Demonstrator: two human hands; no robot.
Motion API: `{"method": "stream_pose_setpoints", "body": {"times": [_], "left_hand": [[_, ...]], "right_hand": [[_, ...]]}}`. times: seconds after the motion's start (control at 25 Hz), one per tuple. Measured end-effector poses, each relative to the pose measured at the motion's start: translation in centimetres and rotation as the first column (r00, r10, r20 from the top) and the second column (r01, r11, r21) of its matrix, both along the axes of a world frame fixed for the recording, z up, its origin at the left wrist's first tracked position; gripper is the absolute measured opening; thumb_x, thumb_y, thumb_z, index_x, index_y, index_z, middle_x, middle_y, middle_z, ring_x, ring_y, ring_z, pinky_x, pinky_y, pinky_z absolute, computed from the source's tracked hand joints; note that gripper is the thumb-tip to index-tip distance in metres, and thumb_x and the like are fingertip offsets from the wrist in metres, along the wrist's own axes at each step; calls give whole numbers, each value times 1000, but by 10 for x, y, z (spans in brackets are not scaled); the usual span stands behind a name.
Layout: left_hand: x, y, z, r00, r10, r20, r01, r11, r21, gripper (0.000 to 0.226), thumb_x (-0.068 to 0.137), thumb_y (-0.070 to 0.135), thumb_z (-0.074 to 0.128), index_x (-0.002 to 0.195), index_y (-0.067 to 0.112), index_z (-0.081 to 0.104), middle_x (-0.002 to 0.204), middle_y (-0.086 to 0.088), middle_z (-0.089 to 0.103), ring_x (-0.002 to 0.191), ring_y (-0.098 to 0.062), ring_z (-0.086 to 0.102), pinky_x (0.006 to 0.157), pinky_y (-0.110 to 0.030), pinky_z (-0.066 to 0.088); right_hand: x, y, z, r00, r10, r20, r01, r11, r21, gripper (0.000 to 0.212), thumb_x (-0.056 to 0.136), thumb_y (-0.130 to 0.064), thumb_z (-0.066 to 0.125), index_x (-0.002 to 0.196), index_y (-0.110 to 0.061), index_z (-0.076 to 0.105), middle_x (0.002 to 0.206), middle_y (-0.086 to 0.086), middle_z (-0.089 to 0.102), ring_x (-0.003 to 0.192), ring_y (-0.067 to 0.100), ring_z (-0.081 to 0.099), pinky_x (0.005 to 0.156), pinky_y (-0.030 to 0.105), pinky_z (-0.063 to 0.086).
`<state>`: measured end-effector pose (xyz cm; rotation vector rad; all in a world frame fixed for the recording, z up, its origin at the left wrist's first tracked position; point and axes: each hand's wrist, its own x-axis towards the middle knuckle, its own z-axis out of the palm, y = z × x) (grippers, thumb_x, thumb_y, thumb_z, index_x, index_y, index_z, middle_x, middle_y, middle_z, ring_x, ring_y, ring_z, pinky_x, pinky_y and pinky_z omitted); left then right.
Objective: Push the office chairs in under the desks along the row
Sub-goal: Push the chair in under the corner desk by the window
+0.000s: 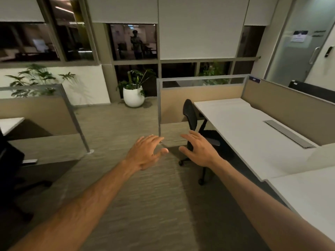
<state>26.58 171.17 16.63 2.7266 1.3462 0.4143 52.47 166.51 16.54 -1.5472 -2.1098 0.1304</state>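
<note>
The room is a big office at night. Dark windows (76, 40) with pale roller blinds (203, 28) fill the top of the frame. A frosted glass door (297, 46) stands at the upper right. The floor is a grey-brown striped carpet (141, 205) that runs down the middle of the frame.

Tan cubicle walls with grey metal edges (203, 98) stand at the middle and right, and another one (36, 113) is at the left. Along the right side is a long white worktop (241, 134) with a grey metal strip (288, 133) set in it. A second white worktop (308, 200) sits at the lower right.

One black office chair on wheels (190, 115) is in the middle of the frame. Its seat looks tucked under the edge of the long white worktop, and its back sits close to the edge. So this chair looks about pushed in. At the far left edge is a dark shape (10, 169) that may be another chair, not under its desk, but I cannot tell for sure. It may be left to do.

A white round pot with a green plant (133, 96) stands by the windows, and more leafy plants (36, 78) are at the upper left.

The left hand (145, 153) and right hand (197, 151) reach out in front, just beside each other. Their fingers (190, 135) are spread and hold nothing. They do not seem to touch the chair.
</note>
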Motion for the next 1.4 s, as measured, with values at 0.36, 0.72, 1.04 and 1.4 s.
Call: {"method": "stream_pose_setpoints", "body": {"times": [0.36,0.72,1.04,1.4], "left_hand": [[0,143,-3,994,91,56,-91,996,9,85,94,77,25,157,21,37,161,-3,40,148,-19,32,118,-38,20],[9,276,-18,986,138,88,-138,990,-14,88,94,80,17,159,22,33,162,-3,38,149,-18,30,120,-38,17],[11,437,-40,992,87,86,-81,994,-68,94,90,84,14,160,23,30,164,-2,34,150,-19,28,122,-42,18],[22,625,-43,997,-66,43,71,990,-122,93,89,83,16,162,24,25,167,-2,27,155,-18,18,124,-42,11]], "right_hand": [[-1,168,-9,995,92,38,-93,995,34,73,99,-56,49,158,-23,25,164,1,28,152,18,15,124,41,17],[1,305,-14,991,128,45,-128,992,-14,73,100,-55,48,160,-23,21,166,0,21,154,18,8,124,39,11],[-4,450,-35,998,52,38,-51,999,-16,73,100,-55,48,159,-23,21,167,-3,19,154,15,6,123,38,11],[-8,605,-67,996,-83,-13,82,994,-75,83,97,-73,29,161,-26,7,169,-8,2,153,8,-12,123,39,1]]}}
